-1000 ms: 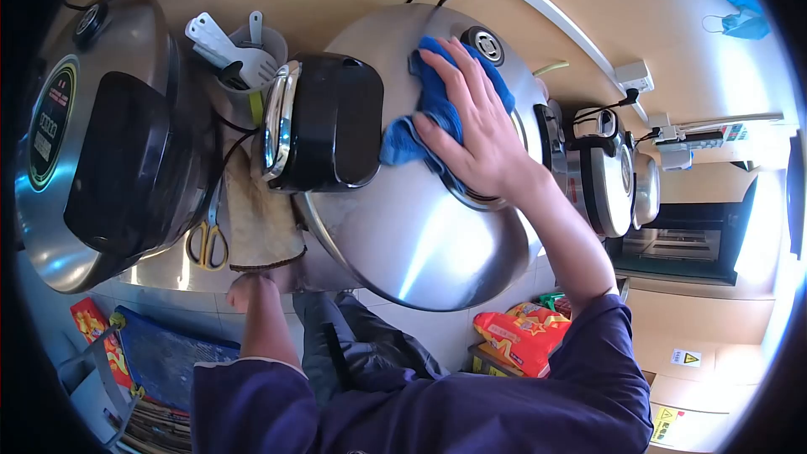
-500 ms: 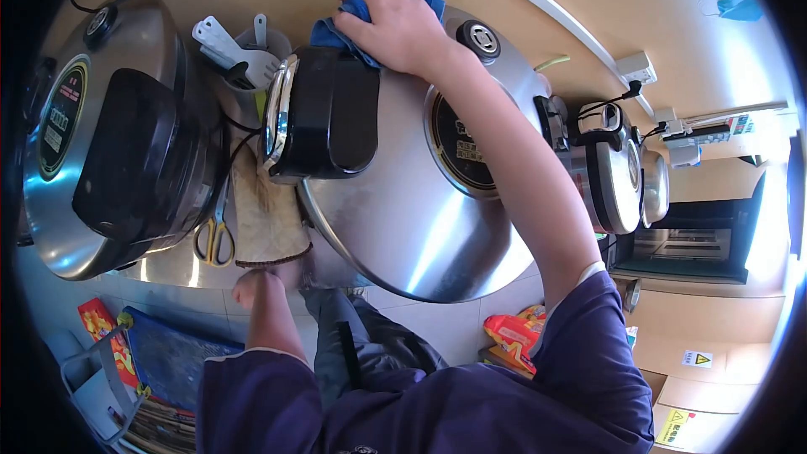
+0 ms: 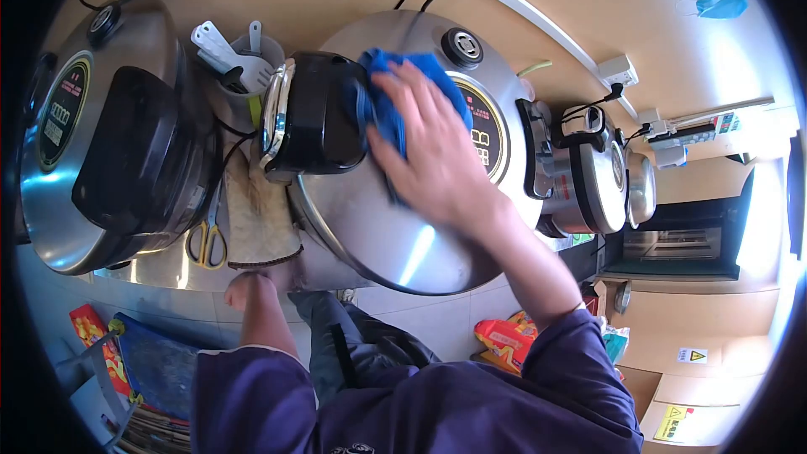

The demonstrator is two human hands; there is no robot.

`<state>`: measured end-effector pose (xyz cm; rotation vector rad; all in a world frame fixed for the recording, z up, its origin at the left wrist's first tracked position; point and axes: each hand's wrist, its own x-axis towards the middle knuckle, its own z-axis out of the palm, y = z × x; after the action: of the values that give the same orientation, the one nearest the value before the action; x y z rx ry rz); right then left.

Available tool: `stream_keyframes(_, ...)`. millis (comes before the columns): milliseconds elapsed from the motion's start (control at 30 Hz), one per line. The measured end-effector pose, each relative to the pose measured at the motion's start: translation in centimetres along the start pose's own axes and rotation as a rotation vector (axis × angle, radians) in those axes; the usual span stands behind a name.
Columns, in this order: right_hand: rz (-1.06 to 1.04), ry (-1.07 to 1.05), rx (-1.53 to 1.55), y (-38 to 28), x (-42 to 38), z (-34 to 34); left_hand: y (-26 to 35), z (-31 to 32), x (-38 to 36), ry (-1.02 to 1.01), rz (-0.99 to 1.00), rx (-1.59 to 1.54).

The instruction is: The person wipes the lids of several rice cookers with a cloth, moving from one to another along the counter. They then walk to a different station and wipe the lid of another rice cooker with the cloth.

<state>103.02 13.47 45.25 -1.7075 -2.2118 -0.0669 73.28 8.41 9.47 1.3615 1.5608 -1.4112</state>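
Cloth (image 3: 439, 81) lay bunched atop the cooker (image 3: 370, 210), its long axis unclear, directly under the right hand (image 3: 439, 160), whose extended fingers covered without clutching it, while the left hand (image 3: 249, 291), farther away left-front of the cooker, was curled, contents indiscernible.

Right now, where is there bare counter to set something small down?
Probably the counter strip between the beige cloth and the big cooker under the right hand. A thinner sliver borders the left cooker in front, left of the scissors. Between these cookers it is crowded: utensils, scissors, beige cloth.
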Motion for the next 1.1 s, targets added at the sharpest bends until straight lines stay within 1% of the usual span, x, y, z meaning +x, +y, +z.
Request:
stream_keyframes(100, 0.035, -0.14, 0.021, -3.9, -3.9, -1.5, -0.2, 0.1, 0.2, -0.01, 0.004, -0.001)
stream_keyframes(200, 0.042, -0.169, 0.07, -6.5, -6.8, -1.7, -0.2, 0.1, 0.4, -0.018, 0.002, 0.002)
stream_keyframes(300, 0.017, -0.173, 0.094, -6.9, -8.5, -1.7, -0.1, 0.1, 0.5, -0.021, 0.002, 0.004)
stream_keyframes(367, -0.003, -0.209, 0.17, -6.3, -9.3, -2.5, -0.1, 0.1, 0.6, -0.024, 0.005, 0.002)
stream_keyframes(433, -0.021, -0.202, 0.199, -4.8, -10.3, -3.0, -0.2, 0.2, 0.6, -0.021, 0.002, 0.002)
stream_keyframes(500, 0.021, -0.222, 0.196, -3.3, -10.5, -4.1, -0.2, 0.4, 0.6, -0.025, -0.002, -0.003)
stream_keyframes(567, 0.1, -0.143, 0.146, -1.3, -10.7, -4.0, -0.3, 0.6, 0.5, -0.027, -0.001, -0.007)
stream_keyframes(633, 0.208, -0.124, 0.128, 0.1, -10.1, -4.3, -0.4, 0.5, 0.5, -0.023, 0.001, -0.01)
stream_keyframes(700, 0.253, -0.13, 0.079, 0.9, -8.6, -4.0, -0.3, 0.6, 0.4, -0.022, 0.006, -0.019)
stream_keyframes(833, 0.29, -0.038, -0.021, 0.7, -5.8, -1.8, -0.5, 0.7, 0.2, -0.02, 0.003, -0.039)
stream_keyframes(900, 0.286, -0.029, -0.034, -0.4, -5.0, -1.2, -0.5, 0.7, 0.2, -0.017, 0.002, -0.04)
stream_keyframes(967, 0.235, -0.062, -0.019, -1.4, -4.7, -1.3, -0.3, 0.7, 0.0, -0.015, 0.003, -0.038)
stream_keyframes(1033, 0.125, -0.072, 0.002, -2.4, -5.0, -1.2, -0.2, 0.6, 0.1, -0.013, 0.001, -0.032)
stream_keyframes(1100, 0.059, -0.118, 0.005, -3.8, -5.5, -1.5, -0.1, 0.6, 0.4, -0.008, -0.008, -0.02)
